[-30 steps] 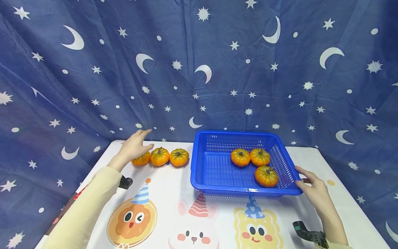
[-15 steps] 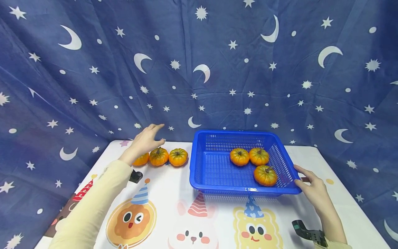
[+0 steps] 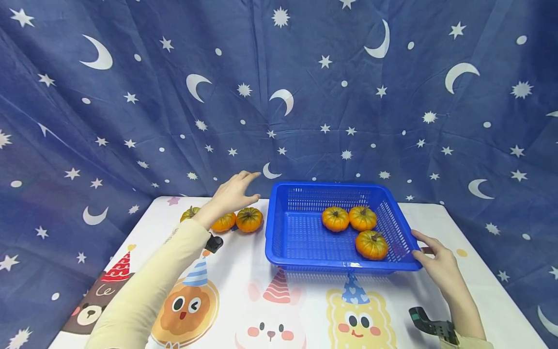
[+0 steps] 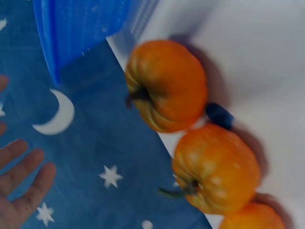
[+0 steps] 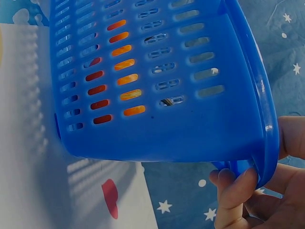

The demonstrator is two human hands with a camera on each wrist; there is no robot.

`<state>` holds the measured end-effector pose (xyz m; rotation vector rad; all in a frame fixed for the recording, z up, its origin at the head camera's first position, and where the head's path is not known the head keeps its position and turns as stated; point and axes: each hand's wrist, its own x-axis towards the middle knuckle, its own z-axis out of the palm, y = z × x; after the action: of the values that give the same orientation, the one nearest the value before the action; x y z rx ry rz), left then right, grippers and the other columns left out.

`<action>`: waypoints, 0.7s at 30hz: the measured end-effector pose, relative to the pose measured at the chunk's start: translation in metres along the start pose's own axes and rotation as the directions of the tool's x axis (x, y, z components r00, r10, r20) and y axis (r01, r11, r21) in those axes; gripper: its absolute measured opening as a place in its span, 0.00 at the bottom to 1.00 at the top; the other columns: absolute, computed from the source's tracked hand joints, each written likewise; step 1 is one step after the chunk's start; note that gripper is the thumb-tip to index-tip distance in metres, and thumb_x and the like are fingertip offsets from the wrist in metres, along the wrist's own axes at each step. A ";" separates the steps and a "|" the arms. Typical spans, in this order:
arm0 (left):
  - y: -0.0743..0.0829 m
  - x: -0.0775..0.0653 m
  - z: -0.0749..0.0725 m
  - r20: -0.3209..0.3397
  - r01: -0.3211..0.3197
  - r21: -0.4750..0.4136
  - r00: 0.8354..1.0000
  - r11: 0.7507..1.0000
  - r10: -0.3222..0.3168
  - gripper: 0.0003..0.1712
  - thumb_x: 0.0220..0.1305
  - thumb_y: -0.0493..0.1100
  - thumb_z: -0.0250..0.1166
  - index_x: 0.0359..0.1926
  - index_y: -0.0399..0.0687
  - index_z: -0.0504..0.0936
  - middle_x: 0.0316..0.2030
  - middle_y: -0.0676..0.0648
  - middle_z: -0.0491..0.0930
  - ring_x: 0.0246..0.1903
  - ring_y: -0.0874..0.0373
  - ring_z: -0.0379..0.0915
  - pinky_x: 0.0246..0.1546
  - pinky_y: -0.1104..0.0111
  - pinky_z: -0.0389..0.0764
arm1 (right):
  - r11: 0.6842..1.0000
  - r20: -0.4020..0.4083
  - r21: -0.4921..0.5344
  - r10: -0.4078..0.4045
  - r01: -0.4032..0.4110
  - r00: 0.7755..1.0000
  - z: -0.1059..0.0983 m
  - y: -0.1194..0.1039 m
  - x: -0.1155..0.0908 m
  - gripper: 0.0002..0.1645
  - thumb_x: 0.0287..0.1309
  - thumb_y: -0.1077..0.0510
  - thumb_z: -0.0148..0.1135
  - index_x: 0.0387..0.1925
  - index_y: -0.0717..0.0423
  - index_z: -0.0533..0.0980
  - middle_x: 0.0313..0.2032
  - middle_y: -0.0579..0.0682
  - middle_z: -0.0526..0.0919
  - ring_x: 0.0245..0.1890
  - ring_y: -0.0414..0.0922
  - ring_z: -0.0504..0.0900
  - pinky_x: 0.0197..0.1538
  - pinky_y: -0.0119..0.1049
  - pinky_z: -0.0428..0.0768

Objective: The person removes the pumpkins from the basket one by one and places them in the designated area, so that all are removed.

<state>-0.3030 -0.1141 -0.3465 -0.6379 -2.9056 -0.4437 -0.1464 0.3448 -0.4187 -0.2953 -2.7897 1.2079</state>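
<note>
My left hand (image 3: 233, 195), fingers spread and relaxed, hovers above a row of three small orange pumpkins. The rightmost pumpkin (image 3: 249, 220) lies just beyond the thumb. My forearm partly covers the middle pumpkin (image 3: 224, 223) and the left pumpkin (image 3: 189, 213). In the left wrist view, the fingers (image 4: 28, 179) stand apart from the pumpkins and hold nothing. My right hand (image 3: 441, 264) grips the right rim of a blue plastic basket (image 3: 275, 228); the right wrist view has its fingers (image 5: 238, 188) curled round the rim. Three pumpkins (image 3: 335, 219) sit in the basket's right half.
A white tablecloth (image 3: 244, 271) with printed cartoon animals covers the table. Directly behind the table hangs a dark blue curtain (image 3: 314, 145) with moons and stars. Each wrist wears a black camera mount (image 3: 429, 325).
My left hand has moved to the right along the pumpkin row, toward the basket, uncovering part of the left pumpkin. My right hand keeps its hold on the basket rim.
</note>
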 end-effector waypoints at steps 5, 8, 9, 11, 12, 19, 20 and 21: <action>0.019 0.010 0.001 0.000 -0.033 -0.002 0.999 0.999 0.033 0.38 0.60 0.54 0.63 0.70 0.54 0.65 0.61 0.43 0.71 0.58 0.46 0.69 0.55 0.47 0.76 | 1.000 -0.006 -0.006 -0.014 0.014 1.000 -0.001 -0.002 0.000 0.32 0.67 0.57 0.48 0.70 0.63 0.59 0.65 0.71 0.62 0.57 0.66 0.66 0.47 0.51 0.75; 0.030 0.017 0.002 0.006 -0.043 -0.003 0.999 0.999 0.043 0.37 0.60 0.55 0.63 0.70 0.56 0.65 0.64 0.43 0.69 0.62 0.46 0.67 0.57 0.43 0.73 | 1.000 -0.009 -0.009 -0.021 0.021 1.000 -0.001 -0.002 0.000 0.32 0.67 0.57 0.49 0.70 0.64 0.59 0.65 0.71 0.62 0.57 0.66 0.67 0.46 0.51 0.75; 0.034 0.019 0.002 0.009 -0.047 -0.008 0.999 0.999 0.047 0.37 0.60 0.55 0.63 0.70 0.56 0.65 0.64 0.42 0.69 0.63 0.45 0.66 0.58 0.43 0.71 | 1.000 -0.007 -0.008 -0.021 0.021 1.000 -0.001 -0.002 0.000 0.32 0.67 0.57 0.49 0.70 0.64 0.59 0.65 0.71 0.62 0.57 0.66 0.67 0.47 0.51 0.75; 0.041 0.023 0.003 0.013 -0.057 -0.005 0.998 0.998 0.057 0.37 0.60 0.55 0.62 0.70 0.56 0.65 0.64 0.43 0.69 0.64 0.46 0.66 0.59 0.44 0.71 | 1.000 -0.006 -0.006 -0.021 0.021 1.000 -0.001 -0.002 0.000 0.32 0.67 0.57 0.49 0.70 0.64 0.59 0.65 0.71 0.62 0.57 0.66 0.66 0.47 0.52 0.75; 0.045 0.025 0.003 0.014 -0.065 -0.002 0.998 0.998 0.065 0.37 0.60 0.55 0.62 0.70 0.56 0.65 0.64 0.44 0.69 0.64 0.47 0.65 0.59 0.45 0.72 | 1.000 -0.005 -0.004 -0.020 0.020 1.000 -0.001 -0.002 0.000 0.32 0.67 0.57 0.49 0.70 0.64 0.59 0.65 0.71 0.62 0.57 0.66 0.66 0.47 0.52 0.75; 0.070 0.039 0.008 0.008 -0.122 -0.006 0.993 0.993 0.122 0.37 0.60 0.55 0.62 0.70 0.56 0.64 0.61 0.46 0.71 0.58 0.50 0.70 0.55 0.52 0.77 | 1.000 -0.011 -0.002 -0.017 0.017 1.000 0.000 -0.001 0.000 0.32 0.67 0.57 0.49 0.70 0.63 0.59 0.65 0.71 0.62 0.57 0.66 0.66 0.47 0.51 0.75; 0.074 0.040 0.010 0.008 -0.128 -0.009 0.992 0.992 0.128 0.37 0.60 0.56 0.62 0.70 0.56 0.64 0.61 0.46 0.71 0.58 0.50 0.70 0.55 0.53 0.77 | 1.000 -0.009 0.000 -0.014 0.014 1.000 0.000 -0.001 0.000 0.32 0.67 0.57 0.49 0.70 0.63 0.59 0.65 0.71 0.62 0.57 0.66 0.66 0.47 0.52 0.74; 0.077 0.042 0.012 0.008 -0.135 -0.012 0.991 0.991 0.135 0.37 0.60 0.56 0.62 0.70 0.56 0.64 0.61 0.47 0.71 0.58 0.51 0.70 0.55 0.53 0.77 | 1.000 -0.007 0.001 -0.011 0.011 1.000 0.000 -0.001 0.000 0.32 0.67 0.57 0.49 0.70 0.63 0.58 0.65 0.71 0.61 0.57 0.66 0.66 0.47 0.52 0.74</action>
<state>-0.3088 -0.0271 -0.3298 -0.8337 -2.8462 -0.4417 -0.1462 0.3441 -0.4184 -0.2828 -2.7806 1.2035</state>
